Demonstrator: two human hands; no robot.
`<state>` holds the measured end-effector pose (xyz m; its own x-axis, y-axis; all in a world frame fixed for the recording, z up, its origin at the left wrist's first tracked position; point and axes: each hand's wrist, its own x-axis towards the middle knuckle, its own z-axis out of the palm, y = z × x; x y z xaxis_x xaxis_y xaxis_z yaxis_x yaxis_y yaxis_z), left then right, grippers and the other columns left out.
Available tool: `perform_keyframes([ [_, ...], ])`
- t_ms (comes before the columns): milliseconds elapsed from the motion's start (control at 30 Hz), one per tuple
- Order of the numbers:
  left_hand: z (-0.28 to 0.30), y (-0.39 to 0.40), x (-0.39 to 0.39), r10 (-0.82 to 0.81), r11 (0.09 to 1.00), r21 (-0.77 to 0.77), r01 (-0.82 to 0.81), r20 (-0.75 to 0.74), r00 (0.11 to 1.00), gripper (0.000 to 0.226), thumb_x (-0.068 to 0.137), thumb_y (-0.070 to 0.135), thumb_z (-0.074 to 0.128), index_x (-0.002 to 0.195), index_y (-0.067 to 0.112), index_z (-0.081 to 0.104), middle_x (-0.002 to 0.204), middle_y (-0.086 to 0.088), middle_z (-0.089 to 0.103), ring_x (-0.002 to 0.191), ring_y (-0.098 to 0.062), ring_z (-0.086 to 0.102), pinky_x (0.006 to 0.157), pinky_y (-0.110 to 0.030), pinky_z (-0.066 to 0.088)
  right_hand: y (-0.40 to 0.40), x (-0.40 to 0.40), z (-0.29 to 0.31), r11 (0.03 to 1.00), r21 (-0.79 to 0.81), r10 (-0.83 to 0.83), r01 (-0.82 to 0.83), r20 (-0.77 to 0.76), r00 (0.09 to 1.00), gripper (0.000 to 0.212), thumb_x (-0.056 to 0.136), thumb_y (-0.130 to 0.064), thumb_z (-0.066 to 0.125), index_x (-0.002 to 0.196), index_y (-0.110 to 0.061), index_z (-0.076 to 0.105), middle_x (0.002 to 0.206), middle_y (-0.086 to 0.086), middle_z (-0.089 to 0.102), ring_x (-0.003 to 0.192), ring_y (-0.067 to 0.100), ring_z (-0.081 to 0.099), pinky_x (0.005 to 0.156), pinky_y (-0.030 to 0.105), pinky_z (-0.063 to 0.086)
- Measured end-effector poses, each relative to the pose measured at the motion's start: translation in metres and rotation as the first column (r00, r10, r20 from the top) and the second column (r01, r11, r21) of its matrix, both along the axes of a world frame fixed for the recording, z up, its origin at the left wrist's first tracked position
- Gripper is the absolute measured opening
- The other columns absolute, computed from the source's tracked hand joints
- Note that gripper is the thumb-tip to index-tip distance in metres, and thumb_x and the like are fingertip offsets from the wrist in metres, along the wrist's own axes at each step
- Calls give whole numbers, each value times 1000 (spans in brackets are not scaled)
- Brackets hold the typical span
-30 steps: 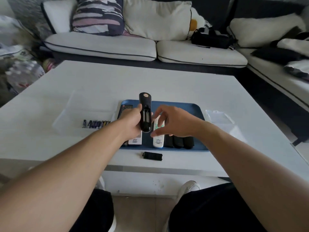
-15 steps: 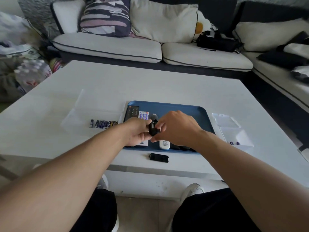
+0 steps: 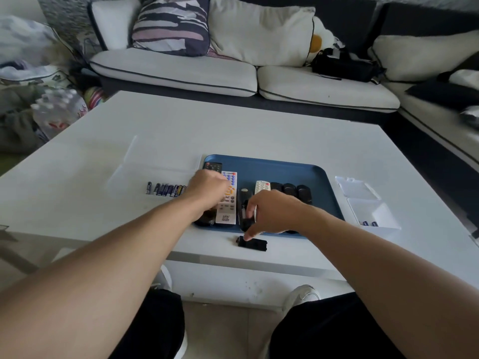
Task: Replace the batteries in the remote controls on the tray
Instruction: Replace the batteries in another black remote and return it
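Head view: right hand [image 3: 274, 211] (fingers curled) pinches black remote [image 3: 245, 203], battery cover [image 3: 252, 243] just below.

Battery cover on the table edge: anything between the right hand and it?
Nothing visible. The right hand reaches over the tray's near rim, its fingertips already at the left end of the battery cover.

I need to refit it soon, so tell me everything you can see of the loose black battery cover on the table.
The battery cover is a small flat black rectangle, plastic by its look, lying flat on the white table just in front of the blue tray's near edge, long side along it. The right hand's fingertip reaches its left end; contact seems likely.
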<state>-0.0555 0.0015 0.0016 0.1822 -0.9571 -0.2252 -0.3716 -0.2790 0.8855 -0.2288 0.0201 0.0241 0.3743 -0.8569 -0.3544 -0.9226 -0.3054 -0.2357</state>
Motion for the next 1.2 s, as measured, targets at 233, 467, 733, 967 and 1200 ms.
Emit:
perform_keyframes([
  [233, -3, -17, 48, 340, 911, -291, -293, 127, 932, 32, 90, 19, 59, 121, 20, 67, 126, 1, 66, 116, -21, 61, 101, -31, 45, -9, 3, 3, 980, 196, 40, -38, -5, 999, 34, 71, -49, 85, 89, -23, 72, 88, -3, 69, 70, 12, 66, 52, 20, 52],
  [467, -30, -13, 119, 637, 759, -399, -514, 291, 714, 56, 83, 11, 63, 138, 8, 53, 140, -16, 54, 137, -34, 41, 118, -43, 26, -34, 24, 16, 979, -186, -66, 87, 113, 991, 15, 86, -45, 71, 96, -34, 67, 98, -16, 67, 87, 9, 63, 78, 32, 53],
  [733, -57, -8, 162, 753, 657, -35, -753, 79, 654, 38, 94, 19, 47, 125, 7, 67, 125, -21, 66, 114, -41, 62, 98, -46, 51, -60, 126, -11, 855, -470, 262, -221, 23, 965, 26, 96, -14, 55, 108, -32, 68, 112, -6, 67, 99, 22, 63, 75, 33, 49],
  [967, -55, -6, 159, 704, 672, -230, -704, -100, 704, 30, 98, 17, 51, 120, 13, 71, 122, -5, 72, 114, -25, 63, 95, -28, 45, -81, 201, -27, 760, -462, 448, -457, -136, 883, 38, 97, -6, 51, 127, -25, 64, 125, 2, 61, 114, 28, 60, 89, 35, 49],
  [1200, -55, -4, 160, 682, 668, -273, -693, -150, 716, 29, 98, 14, 53, 119, 12, 72, 121, -1, 72, 115, -15, 64, 96, -20, 44, -91, 219, -29, 737, -358, 508, -573, -265, 820, 41, 96, -4, 48, 130, -22, 63, 129, 7, 59, 119, 30, 58, 99, 37, 48],
])
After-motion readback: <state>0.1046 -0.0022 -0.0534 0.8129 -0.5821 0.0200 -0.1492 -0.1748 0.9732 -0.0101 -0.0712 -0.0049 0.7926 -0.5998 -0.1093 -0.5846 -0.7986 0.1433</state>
